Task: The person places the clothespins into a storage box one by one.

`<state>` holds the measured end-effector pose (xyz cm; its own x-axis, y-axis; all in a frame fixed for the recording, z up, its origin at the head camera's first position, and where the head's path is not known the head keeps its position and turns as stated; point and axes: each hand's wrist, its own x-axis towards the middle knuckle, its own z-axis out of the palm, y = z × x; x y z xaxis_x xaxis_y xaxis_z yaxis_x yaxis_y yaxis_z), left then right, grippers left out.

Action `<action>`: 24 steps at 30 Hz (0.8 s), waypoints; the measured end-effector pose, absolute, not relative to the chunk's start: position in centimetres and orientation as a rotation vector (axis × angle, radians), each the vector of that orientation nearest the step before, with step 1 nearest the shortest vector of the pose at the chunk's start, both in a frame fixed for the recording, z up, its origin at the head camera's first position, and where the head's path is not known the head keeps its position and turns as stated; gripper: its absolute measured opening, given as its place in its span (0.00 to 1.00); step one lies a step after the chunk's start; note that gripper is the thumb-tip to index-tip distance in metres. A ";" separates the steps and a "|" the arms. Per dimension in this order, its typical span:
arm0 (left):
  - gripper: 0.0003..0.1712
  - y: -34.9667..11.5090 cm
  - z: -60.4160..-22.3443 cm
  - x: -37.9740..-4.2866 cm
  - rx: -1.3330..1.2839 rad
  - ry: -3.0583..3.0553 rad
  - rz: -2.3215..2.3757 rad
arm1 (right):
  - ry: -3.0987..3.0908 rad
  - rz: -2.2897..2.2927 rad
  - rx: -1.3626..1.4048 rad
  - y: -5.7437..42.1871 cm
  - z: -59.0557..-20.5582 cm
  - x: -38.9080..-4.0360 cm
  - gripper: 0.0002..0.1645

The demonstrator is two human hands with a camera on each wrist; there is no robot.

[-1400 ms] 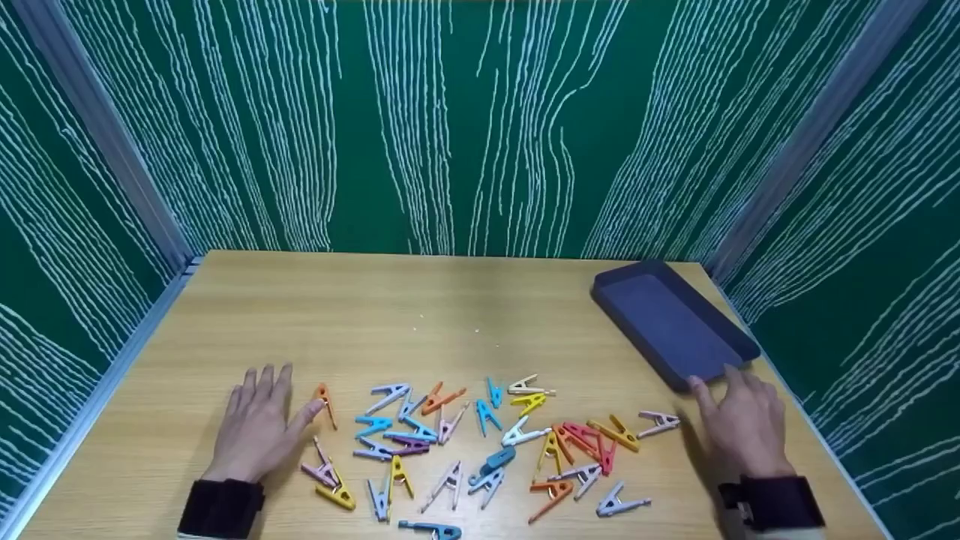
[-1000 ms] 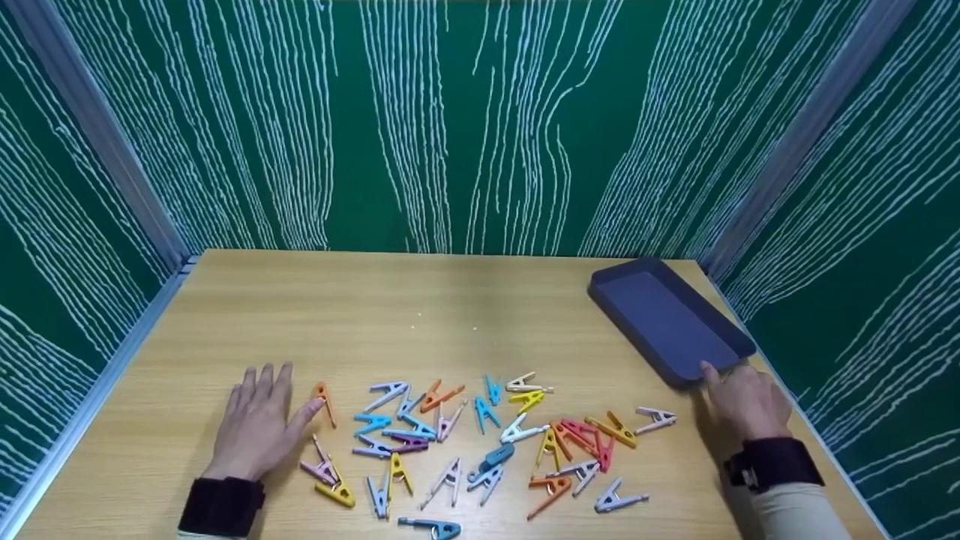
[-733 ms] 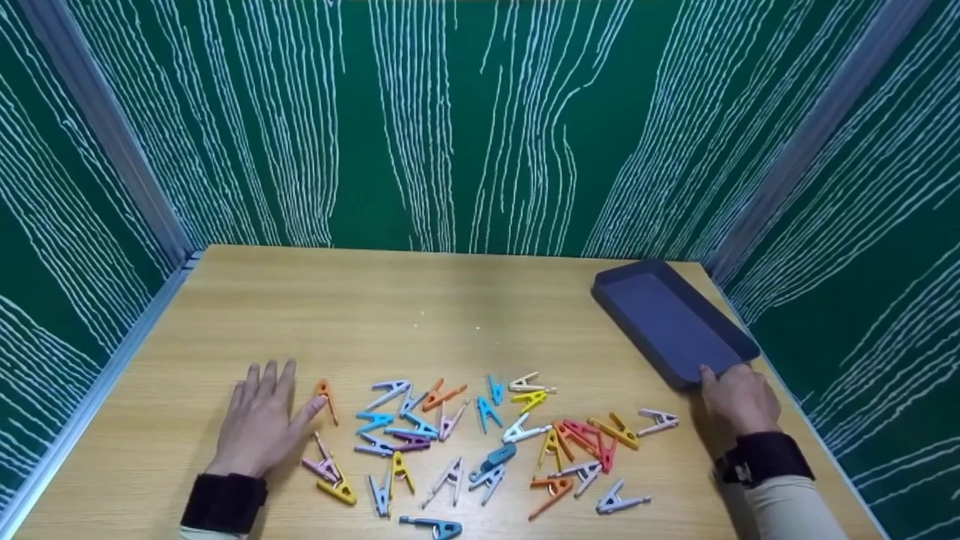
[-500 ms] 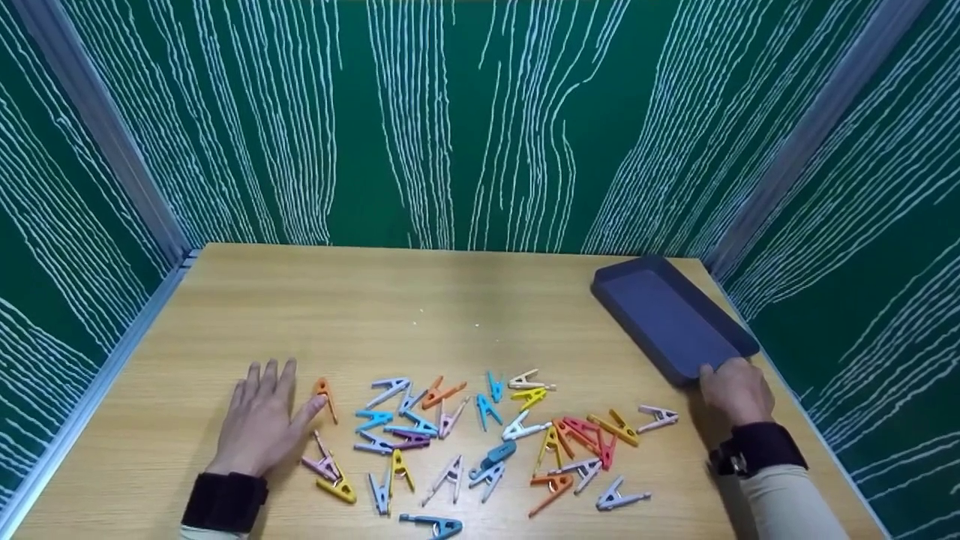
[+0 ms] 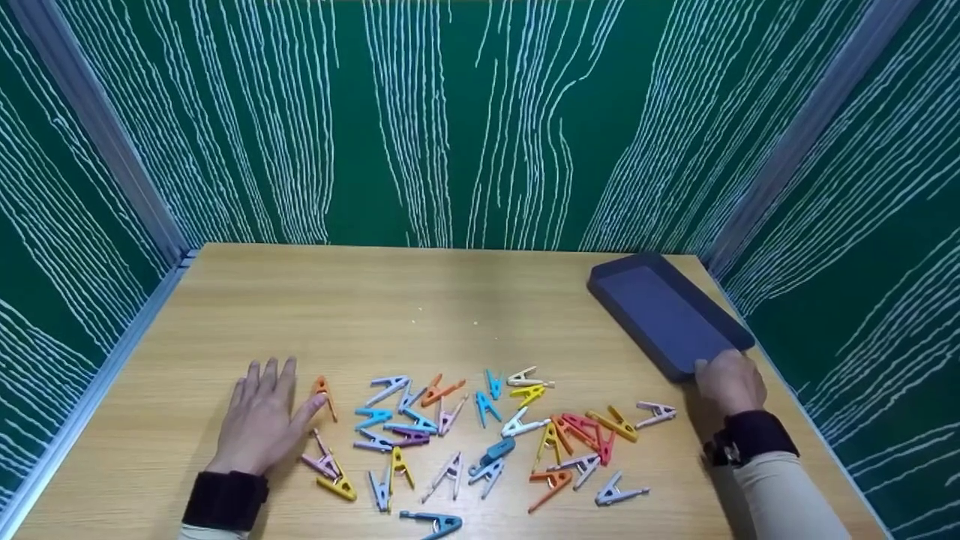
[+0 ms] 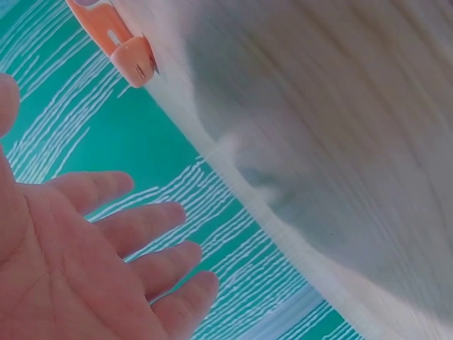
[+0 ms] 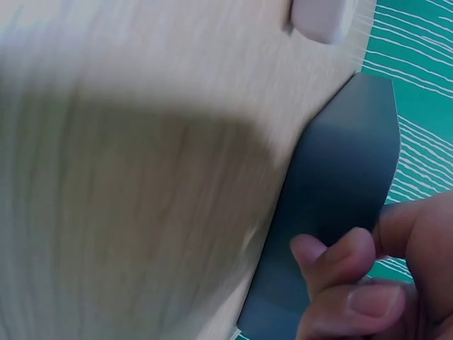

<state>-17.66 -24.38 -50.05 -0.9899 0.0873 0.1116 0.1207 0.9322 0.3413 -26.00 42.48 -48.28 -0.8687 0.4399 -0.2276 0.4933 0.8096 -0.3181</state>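
My right hand [image 5: 731,381] grips the near end of a dark grey tray [image 5: 634,319], thumb over the rim. In the right wrist view the curled fingers [image 7: 340,258] lie against the tray's outer wall [image 7: 340,163]. Nothing lies in the tray. My left hand [image 5: 259,420] is spread palm down at the left of the table, holding nothing. Its thumb tip overlaps an orange clothespin [image 5: 322,386] in the head view. In the left wrist view, the left palm [image 6: 64,276] shows with straight fingers, and that orange clothespin [image 6: 131,60] stands apart from them.
Many coloured clothespins lie scattered between the hands, among them a purple one [image 5: 410,437], a red one [image 5: 606,445], and a dark teal one [image 5: 442,523] near the front edge. Green walls with white lines [image 5: 480,135] enclose the table [image 5: 337,300] at the back and sides.
My right hand has gone from fingers loosely spread at the tray's near corner to gripping its near rim, the forearm coming further into view. The left hand and the clothespins keep their places.
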 end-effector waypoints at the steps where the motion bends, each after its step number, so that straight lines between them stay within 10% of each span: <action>1: 0.52 -24.4 -50.0 -17.7 -0.162 -2.996 -0.538 | 2.845 -0.569 0.741 42.4 -48.3 -26.1 0.32; 24: 0.49 -24.1 -50.0 -17.3 -0.174 -2.984 -0.542 | 2.960 -0.521 0.531 39.0 -48.5 -27.4 0.25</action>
